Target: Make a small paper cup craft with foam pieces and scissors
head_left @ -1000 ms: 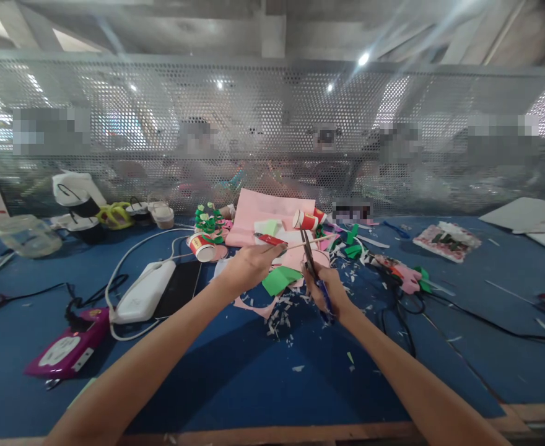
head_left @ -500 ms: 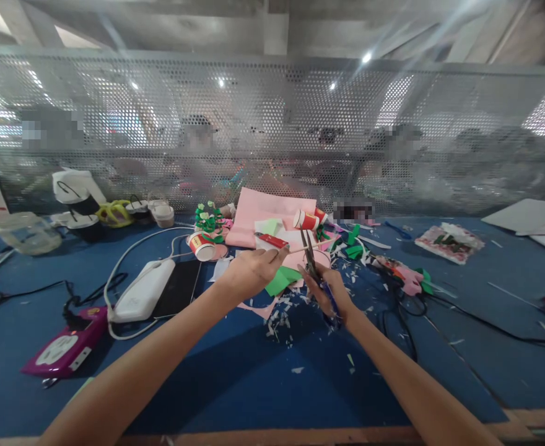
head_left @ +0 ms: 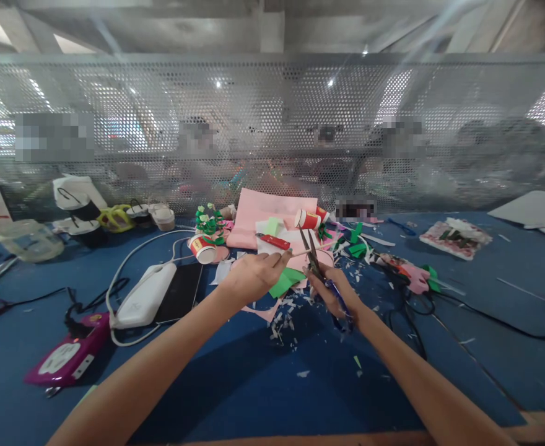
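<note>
My left hand (head_left: 252,275) is closed in a pinch on a thin wooden stick (head_left: 310,249) that reaches right toward the scissor blades. My right hand (head_left: 332,292) grips blue-handled scissors (head_left: 313,256), blades pointing up and away, with the stick between them. Under both hands lie a green paper piece (head_left: 285,282), pink paper scraps (head_left: 263,311) and several small white clippings (head_left: 282,316) on the blue table (head_left: 235,378).
A pink sheet (head_left: 272,214), red paper cups (head_left: 202,246), a red cutter (head_left: 275,241) and green paper bits lie beyond my hands. At the left lie a white power bank (head_left: 143,296), black phone, cables and a magenta device (head_left: 65,358). A perforated metal screen (head_left: 272,130) backs the table.
Both hands have shifted slightly right and nearer to me. The stick is shorter in view and now sits between the scissor blades.
</note>
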